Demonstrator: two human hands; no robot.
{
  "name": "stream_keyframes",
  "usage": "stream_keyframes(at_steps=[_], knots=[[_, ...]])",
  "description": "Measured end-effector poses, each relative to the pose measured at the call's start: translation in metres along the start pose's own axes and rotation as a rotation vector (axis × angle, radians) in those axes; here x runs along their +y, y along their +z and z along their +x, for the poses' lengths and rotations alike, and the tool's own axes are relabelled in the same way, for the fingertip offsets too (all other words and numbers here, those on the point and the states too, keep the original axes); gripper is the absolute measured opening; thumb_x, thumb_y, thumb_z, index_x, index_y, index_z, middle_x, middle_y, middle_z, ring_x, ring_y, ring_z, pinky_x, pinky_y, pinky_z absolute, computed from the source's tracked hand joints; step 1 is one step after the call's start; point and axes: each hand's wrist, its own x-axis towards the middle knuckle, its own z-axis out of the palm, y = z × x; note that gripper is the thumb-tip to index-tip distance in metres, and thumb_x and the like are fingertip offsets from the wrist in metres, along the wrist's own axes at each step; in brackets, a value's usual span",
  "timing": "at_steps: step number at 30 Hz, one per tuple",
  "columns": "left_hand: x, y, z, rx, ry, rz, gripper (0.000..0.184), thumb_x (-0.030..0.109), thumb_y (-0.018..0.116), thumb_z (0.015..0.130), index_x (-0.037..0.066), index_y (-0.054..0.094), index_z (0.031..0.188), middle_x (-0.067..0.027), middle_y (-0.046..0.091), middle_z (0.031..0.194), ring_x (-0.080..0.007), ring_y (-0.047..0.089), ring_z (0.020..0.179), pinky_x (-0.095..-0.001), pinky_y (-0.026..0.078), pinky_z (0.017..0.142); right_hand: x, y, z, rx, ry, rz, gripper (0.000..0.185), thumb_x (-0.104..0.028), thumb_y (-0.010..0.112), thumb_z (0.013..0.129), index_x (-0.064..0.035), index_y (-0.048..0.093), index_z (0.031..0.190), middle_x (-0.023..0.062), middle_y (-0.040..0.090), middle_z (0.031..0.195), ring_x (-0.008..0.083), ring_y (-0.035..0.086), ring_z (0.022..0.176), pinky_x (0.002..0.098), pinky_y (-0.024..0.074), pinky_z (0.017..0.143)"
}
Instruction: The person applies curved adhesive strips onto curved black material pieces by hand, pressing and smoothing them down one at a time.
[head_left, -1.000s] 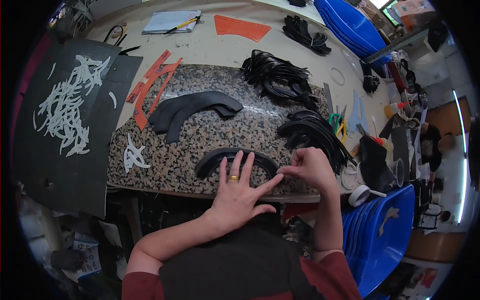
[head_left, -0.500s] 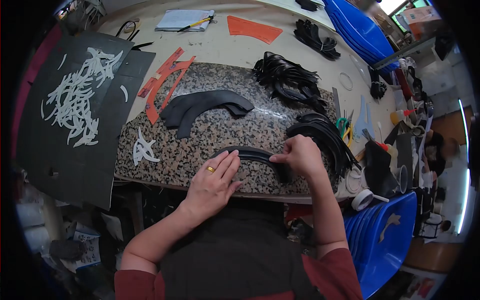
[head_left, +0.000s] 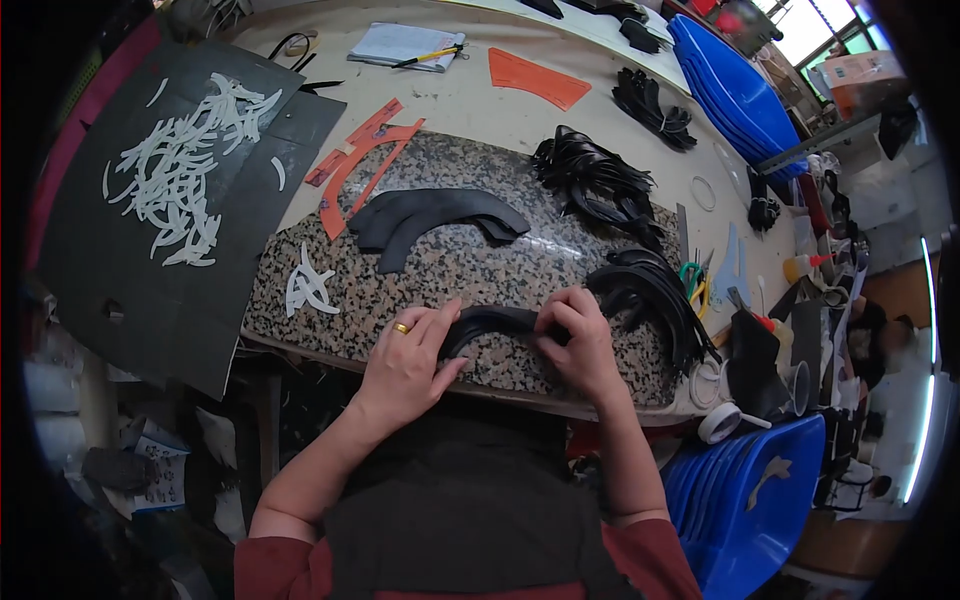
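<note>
A curved black strip [head_left: 493, 318] arches over the speckled stone slab [head_left: 400, 308] near its front edge. My left hand [head_left: 408, 352], with a ring on one finger, grips the strip's left end between fingers and thumb. At the other end my right hand [head_left: 580, 345] is closed, its curled fingers pinching the strip and hiding its tip. Beyond my hands lies a small overlapping stack of dark curved pieces [head_left: 435, 222]. Beside my right hand is a pile of glossy black curved strips [head_left: 655, 300].
White slivers [head_left: 180, 180] cover a dark board [head_left: 80, 270] at left; a few more [head_left: 308, 285] lie on the slab. Orange templates [head_left: 540, 78], a notebook [head_left: 400, 45], a black strip bundle [head_left: 595, 180] and scissors [head_left: 692, 280] surround it. Blue bins [head_left: 780, 500] stand lower right.
My left hand has gone from lying flat on the strip to gripping its left end. My right hand has shifted slightly left, fingers curled in. The strip now bends more. The view has shifted slightly.
</note>
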Motion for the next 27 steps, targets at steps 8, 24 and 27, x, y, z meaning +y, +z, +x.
stream_keyframes(at_steps=[8,24,27], knots=[[0.005,0.002,-0.006,-0.007,-0.012,0.1,0.086,0.022,0.084,0.085,0.004,0.041,0.157,-0.0062,0.064,0.136,-0.0287,0.056,0.125,-0.0438,0.044,0.108,-0.012,-0.007,-0.01,0.016,-0.16,-0.169,0.021,0.002,0.08,0.07,-0.0082,0.063,0.078,0.0018,0.078,0.097,0.0245,0.068,0.099,0.0372,0.0515,0.085],[-0.004,0.016,-0.01,0.199,0.061,0.021,0.041,0.012,0.078,0.086,0.006,0.067,0.125,-0.0118,0.061,0.134,-0.0336,0.062,0.12,-0.0461,0.05,0.1,0.112,-0.148,-0.049,0.444,0.516,0.064,0.021,-0.006,0.083,0.089,0.0012,0.069,0.103,0.0044,0.073,0.094,0.0117,0.067,0.082,0.0256,0.0525,0.08],[-0.003,0.017,-0.01,0.247,0.032,-0.008,0.039,0.008,0.079,0.085,0.004,0.068,0.122,-0.0144,0.061,0.13,-0.0366,0.064,0.117,-0.0461,0.054,0.097,0.096,-0.124,-0.023,0.627,0.462,0.112,0.014,-0.008,0.079,0.094,0.0025,0.071,0.1,0.0089,0.075,0.103,0.0102,0.067,0.092,0.026,0.0517,0.087]])
